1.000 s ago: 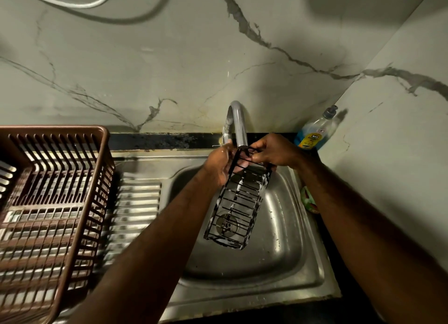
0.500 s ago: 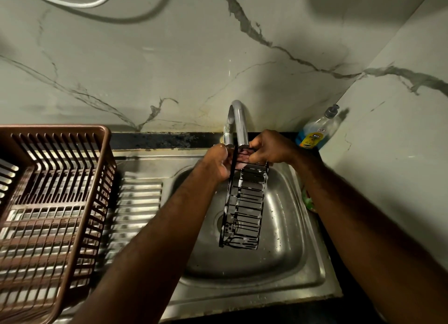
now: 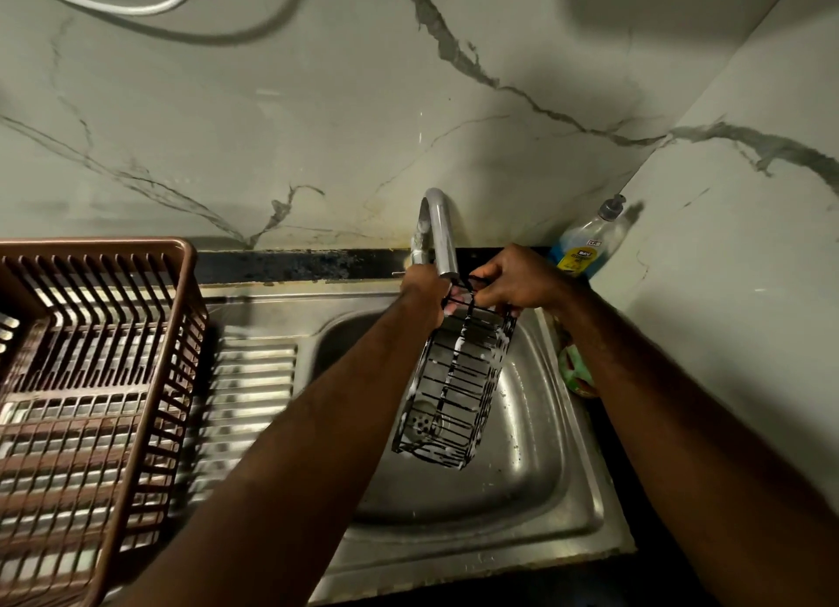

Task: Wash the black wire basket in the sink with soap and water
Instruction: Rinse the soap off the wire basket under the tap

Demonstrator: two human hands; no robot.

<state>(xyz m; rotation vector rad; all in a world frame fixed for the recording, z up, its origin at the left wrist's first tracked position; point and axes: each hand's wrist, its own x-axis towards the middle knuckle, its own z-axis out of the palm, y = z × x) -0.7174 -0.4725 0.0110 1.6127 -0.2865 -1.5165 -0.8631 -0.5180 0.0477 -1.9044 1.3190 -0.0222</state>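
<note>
The black wire basket (image 3: 456, 384) hangs lengthwise over the steel sink (image 3: 535, 493), streaked with white soap foam. Its top end sits just under the spout of the curved faucet (image 3: 438, 229). My left hand (image 3: 424, 293) grips the basket's top rim from the left, fingers curled around the wire. From the right, my right hand (image 3: 513, 284) grips the same top end. The basket's lower end tilts toward me above the drain (image 3: 422, 422). I cannot tell whether water runs from the spout.
A brown plastic dish rack (image 3: 91, 379) stands on the ribbed drainboard (image 3: 254, 379) at the left. A blue dish soap bottle (image 3: 585, 245) leans in the back right corner. A green scrubber (image 3: 574, 370) lies on the sink's right rim. Marble walls close the back and right.
The basket has swung and turned in my hands, its lower end moving from left to right and back, while its top end stayed under the faucet. Both hands keep their grip.
</note>
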